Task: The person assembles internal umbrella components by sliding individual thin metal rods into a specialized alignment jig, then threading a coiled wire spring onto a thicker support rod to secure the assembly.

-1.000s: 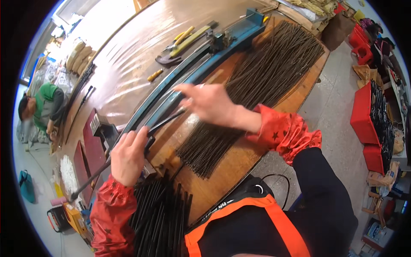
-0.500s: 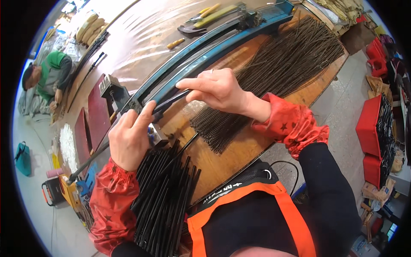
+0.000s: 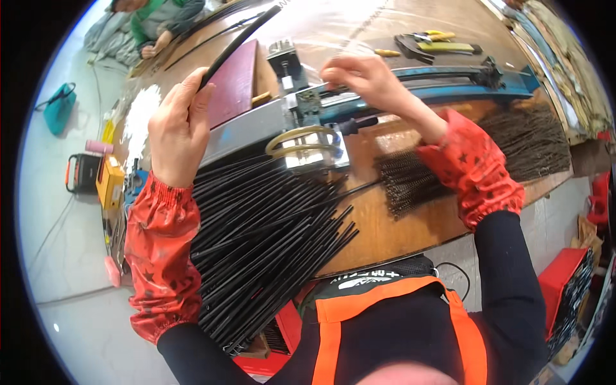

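My left hand (image 3: pixel 178 128) is closed around a black tube (image 3: pixel 242 43), which sticks up and away to the far right. It is raised at the left, above the near edge of the bench fixture. My right hand (image 3: pixel 366 80) hovers at the blue rail (image 3: pixel 436 86), thumb and fingers curled together. Whether anything thin is between those fingers is hidden. Between the hands stands a metal clamp block (image 3: pixel 301 106), with a yellowish hose loop (image 3: pixel 305 141) in front of it. A large bundle of black tubes (image 3: pixel 256 212) lies below, close to my left forearm.
Thin, ridged dark rods (image 3: pixel 462 160) are heaped on the wooden board (image 3: pixel 378 224) at right. Pliers (image 3: pixel 417 48) lie behind the rail. A maroon panel (image 3: pixel 231 86) lies left of the clamp. Another person's hand (image 3: pixel 157 45) shows at far left. A red bin (image 3: pixel 561 282) stands lower right.
My hands have moved apart. The left has swung left with the black tube, while the right stays over the rail. The view has shifted, showing more of the clamp and tube bundle.
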Action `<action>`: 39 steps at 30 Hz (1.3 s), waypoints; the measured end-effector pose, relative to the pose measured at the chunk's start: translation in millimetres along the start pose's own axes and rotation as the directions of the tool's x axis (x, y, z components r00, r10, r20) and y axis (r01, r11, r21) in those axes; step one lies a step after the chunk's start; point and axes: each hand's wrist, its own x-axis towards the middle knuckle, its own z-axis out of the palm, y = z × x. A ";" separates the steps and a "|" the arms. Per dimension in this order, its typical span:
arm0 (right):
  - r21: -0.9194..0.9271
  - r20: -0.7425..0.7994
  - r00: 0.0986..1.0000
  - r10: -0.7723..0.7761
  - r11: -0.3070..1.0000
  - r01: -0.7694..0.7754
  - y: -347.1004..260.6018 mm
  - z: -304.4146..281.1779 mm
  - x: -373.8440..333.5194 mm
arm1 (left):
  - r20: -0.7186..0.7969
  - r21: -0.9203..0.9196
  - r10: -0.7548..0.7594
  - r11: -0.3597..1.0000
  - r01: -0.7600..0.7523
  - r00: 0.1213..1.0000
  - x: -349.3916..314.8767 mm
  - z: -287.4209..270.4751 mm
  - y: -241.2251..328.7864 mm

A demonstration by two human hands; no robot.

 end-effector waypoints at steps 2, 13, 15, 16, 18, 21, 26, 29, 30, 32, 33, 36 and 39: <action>-0.060 0.015 0.992 -0.128 0.990 0.129 -6.3 29.1 35.6 | -0.046 -0.007 0.012 1.000 -0.012 0.999 -8.5 -12.8 -4.2; -0.257 0.102 0.954 -0.284 0.918 0.301 0.0 57.5 75.1 | 0.016 0.004 -0.226 0.974 0.226 0.974 -81.4 -32.6 -49.4; -0.284 0.158 0.941 -0.298 0.899 0.333 -5.1 63.7 80.0 | 0.023 -0.024 -0.230 0.973 0.230 0.973 -78.8 -27.0 -49.5; -0.234 0.189 0.960 -0.206 0.940 0.248 -8.3 67.7 81.9 | 0.019 -0.039 -0.240 0.970 0.241 0.971 -76.9 -24.8 -48.5; -0.363 0.413 0.904 -0.113 0.889 0.277 -13.6 78.2 86.0 | 0.031 -0.043 -0.241 0.969 0.242 0.970 -74.0 -21.4 -46.6; -0.521 0.495 0.863 -0.105 0.759 0.391 -12.6 82.6 87.3 | 0.105 0.028 -0.280 0.960 0.279 0.954 -76.2 -22.4 -49.2; -0.717 0.248 0.905 -0.346 0.562 0.412 16.1 6.8 42.8 | 0.213 0.154 -0.332 0.940 0.304 0.919 -87.7 -34.4 -67.8; -0.851 0.159 0.964 -0.213 0.466 0.243 29.5 -71.4 -18.7 | 0.249 0.128 -0.257 0.965 0.231 0.934 -82.4 -21.5 -67.3; -0.873 0.107 0.962 -0.251 0.440 0.212 31.8 -98.3 -34.9 | 0.251 0.081 -0.181 0.983 0.165 0.951 -75.9 -9.5 -64.3; -0.923 0.008 0.985 -0.172 0.378 0.074 30.0 -140.6 -65.8 | 0.292 0.067 -0.097 0.994 0.081 0.952 -60.3 19.1 -54.4; -0.931 0.011 0.994 -0.105 0.361 0.049 28.0 -156.2 -77.6 | 0.353 0.138 -0.149 0.985 0.106 0.924 -54.5 41.9 -46.6; -0.912 -0.015 0.993 -0.115 0.408 0.034 34.8 -175.2 -87.4 | 0.284 -0.098 0.075 0.994 -0.049 0.956 -30.5 97.7 -39.0; -0.845 -0.046 0.989 -0.144 0.533 0.038 49.1 -175.9 -87.6 | 0.316 -0.017 0.016 1.000 -0.011 0.949 -26.0 114.1 -38.7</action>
